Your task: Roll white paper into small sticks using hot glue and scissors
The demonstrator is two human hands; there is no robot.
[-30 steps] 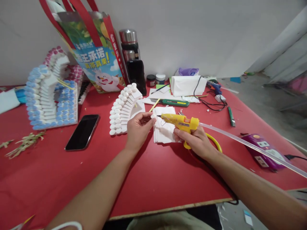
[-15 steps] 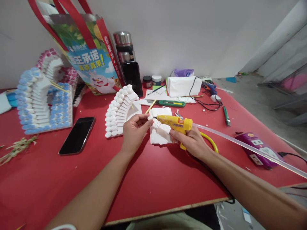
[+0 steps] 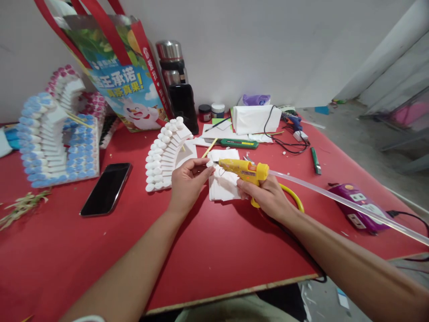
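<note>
Camera view shifted since earlier frame, hands barely; left hand (image 3: 186, 181) pinches small white piece (image 3: 210, 164), right hand (image 3: 271, 197) grips glue gun (image 3: 239, 168), nozzle (image 3: 216, 163) at piece. Beside left hand, white model (image 3: 171, 154) already edged with white tips (image 3: 154, 165); pinched piece seemingly unattached.

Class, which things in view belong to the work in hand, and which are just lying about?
Likely in use:
- yellow glue gun, in the right hand
- clear glue stick, at its back
- small white piece, pinched in the left hand
- white fan-shaped model, nearby

Apparently lying about:
- flat black phone
- printed bag
- steel flask
</note>
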